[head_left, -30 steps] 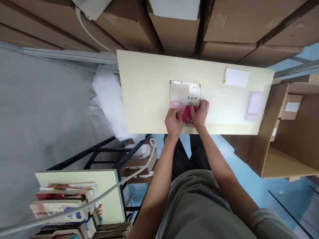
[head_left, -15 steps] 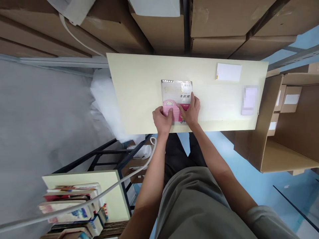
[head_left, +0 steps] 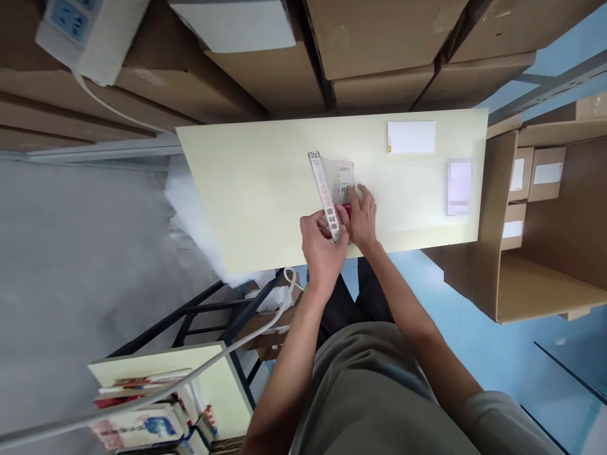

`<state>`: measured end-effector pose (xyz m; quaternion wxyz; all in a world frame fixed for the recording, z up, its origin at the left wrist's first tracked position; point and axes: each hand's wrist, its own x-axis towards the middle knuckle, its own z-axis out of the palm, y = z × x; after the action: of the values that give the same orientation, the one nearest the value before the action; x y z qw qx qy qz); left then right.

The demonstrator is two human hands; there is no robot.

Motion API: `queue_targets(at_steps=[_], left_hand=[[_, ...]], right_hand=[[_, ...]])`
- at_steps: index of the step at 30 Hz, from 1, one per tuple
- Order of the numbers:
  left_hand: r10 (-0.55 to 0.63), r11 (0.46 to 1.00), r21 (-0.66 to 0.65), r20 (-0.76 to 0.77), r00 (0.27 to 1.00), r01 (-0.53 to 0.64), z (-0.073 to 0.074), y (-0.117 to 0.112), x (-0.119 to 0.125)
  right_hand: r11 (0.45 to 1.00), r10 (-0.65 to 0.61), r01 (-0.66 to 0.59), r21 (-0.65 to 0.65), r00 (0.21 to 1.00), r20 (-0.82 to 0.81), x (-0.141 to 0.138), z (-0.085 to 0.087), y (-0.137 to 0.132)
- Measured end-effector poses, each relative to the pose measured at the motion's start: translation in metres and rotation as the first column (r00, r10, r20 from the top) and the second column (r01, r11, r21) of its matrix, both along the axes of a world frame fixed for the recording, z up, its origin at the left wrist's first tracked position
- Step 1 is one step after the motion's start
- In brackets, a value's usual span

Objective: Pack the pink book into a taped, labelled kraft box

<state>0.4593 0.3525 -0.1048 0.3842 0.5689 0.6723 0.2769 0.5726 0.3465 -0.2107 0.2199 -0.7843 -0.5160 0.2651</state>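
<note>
- Cardboard boxes [head_left: 374, 44] stand behind a pale table [head_left: 260, 189], on which lie a white card [head_left: 411, 137] and a lilac rectangle [head_left: 459, 188].
- Inspection looks midway, as a judgement: the book [head_left: 342, 177] is tilted up, spine exposed, over the table's front half; laying it flat and letting go remain undone.
- Its pale cover bears dark print and a red patch; the white spine carries pinkish and dark characters.
- Left hand [head_left: 325, 249]: closed around the spine's near end.
- Right hand [head_left: 363, 218]: half-curled at the cover's right edge; I cannot tell whether it grips.
</note>
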Motion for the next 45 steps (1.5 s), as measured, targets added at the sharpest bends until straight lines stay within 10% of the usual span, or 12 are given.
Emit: queue_targets(at_steps=[12, 21, 31, 45], left_hand=[[-0.07, 0.987, -0.135, 0.108, 0.992, 0.085, -0.005, -0.01, 0.082], [-0.429, 0.889, -0.084, 0.189, 0.883, 0.45, -0.047, 0.001, 0.097], [-0.127, 0.976, -0.187, -0.088, 0.988, 0.109, -0.068, 0.032, 0.04], [0.072, 0.855, -0.513, 0.27, 0.96, 0.08, -0.08, 0.035, 0.036]], right_hand=[[0.996, -0.015, 0.069, 0.048, 0.707, -0.707, 0.103, 0.065, -0.004], [0.991, -0.114, 0.132, 0.0, 0.853, -0.51, 0.153, 0.034, -0.022], [0.963, -0.269, 0.269, 0.019, 0.963, -0.02, 0.12, 0.01, -0.025], [0.939, -0.342, 0.343, 0.004, 0.937, -0.069, 0.132, 0.014, -0.032]])
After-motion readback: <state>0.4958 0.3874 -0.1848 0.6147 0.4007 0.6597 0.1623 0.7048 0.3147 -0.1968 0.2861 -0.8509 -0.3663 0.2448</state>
